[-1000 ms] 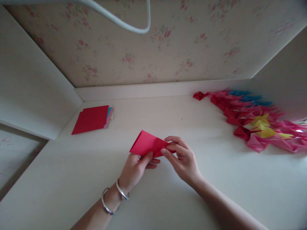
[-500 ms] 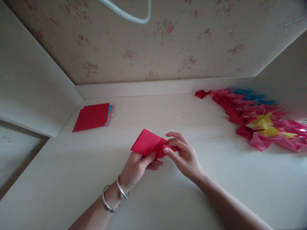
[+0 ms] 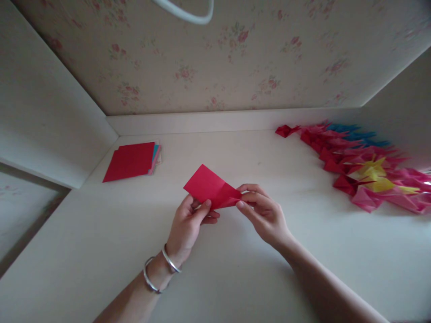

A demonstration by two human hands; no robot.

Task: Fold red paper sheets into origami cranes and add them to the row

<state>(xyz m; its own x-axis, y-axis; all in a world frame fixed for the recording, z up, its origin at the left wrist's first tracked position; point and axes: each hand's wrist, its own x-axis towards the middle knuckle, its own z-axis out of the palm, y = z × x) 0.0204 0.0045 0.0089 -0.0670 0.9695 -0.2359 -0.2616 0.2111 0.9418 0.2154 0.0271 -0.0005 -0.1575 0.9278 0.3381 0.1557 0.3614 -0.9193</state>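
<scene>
A red sheet of folded origami paper [image 3: 209, 186] is held up over the white table between both hands. My left hand [image 3: 188, 220] grips its lower left edge, the thumb on top and the fingers beneath. At the right end, my right hand [image 3: 264, 213] pinches a narrow corner between thumb and fingertips. A crease and a partly raised flap show near that corner. Two silver bangles [image 3: 153, 276] circle my left wrist.
At the back left lies a stack of coloured paper [image 3: 129, 161], red on top. Many folded paper pieces [image 3: 348, 163] in red, pink, blue and yellow line the right side. A white cable [image 3: 188, 15] hangs before the floral wall on the white table's [image 3: 222, 287] far side.
The paper has been raised slightly away from me and lies flatter. The flap that stood folded over at its right end is now mostly opened out, pinched at the tip by my right hand.
</scene>
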